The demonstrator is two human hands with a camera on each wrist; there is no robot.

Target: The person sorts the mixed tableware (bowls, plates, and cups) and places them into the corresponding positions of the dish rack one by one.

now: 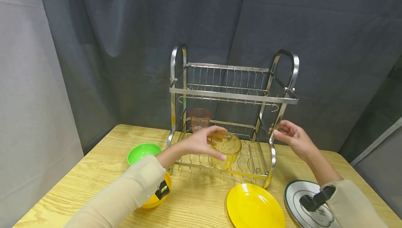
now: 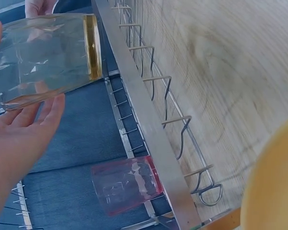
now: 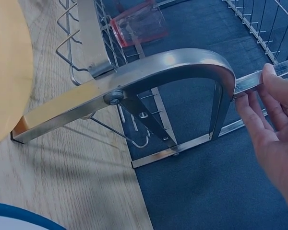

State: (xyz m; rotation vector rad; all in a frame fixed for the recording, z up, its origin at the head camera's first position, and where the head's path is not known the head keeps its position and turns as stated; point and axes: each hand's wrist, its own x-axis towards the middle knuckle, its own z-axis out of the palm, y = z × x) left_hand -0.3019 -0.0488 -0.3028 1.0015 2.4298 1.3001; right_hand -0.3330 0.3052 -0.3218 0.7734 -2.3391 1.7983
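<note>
In the head view, my left hand (image 1: 201, 143) grips a clear yellow drinking glass (image 1: 226, 151) by its sides, over the lower tier of a two-tier metal dish rack (image 1: 233, 95). The left wrist view shows fingers and thumb round the same glass (image 2: 43, 57). A clear pink glass (image 1: 200, 118) stands on the lower tier at the back left, behind my left hand. My right hand (image 1: 295, 138) holds the rack's right front upright, and in the right wrist view its thumb and fingers (image 3: 254, 112) pinch the metal bar.
A green bowl (image 1: 142, 151) and an orange-yellow bowl (image 1: 155, 200) sit left of the rack, the latter partly hidden by my sleeve. In front lies a yellow plate (image 1: 255, 207), beside a white plate with a dark rim (image 1: 295, 189). Dark curtains (image 1: 141, 18) hang behind the table.
</note>
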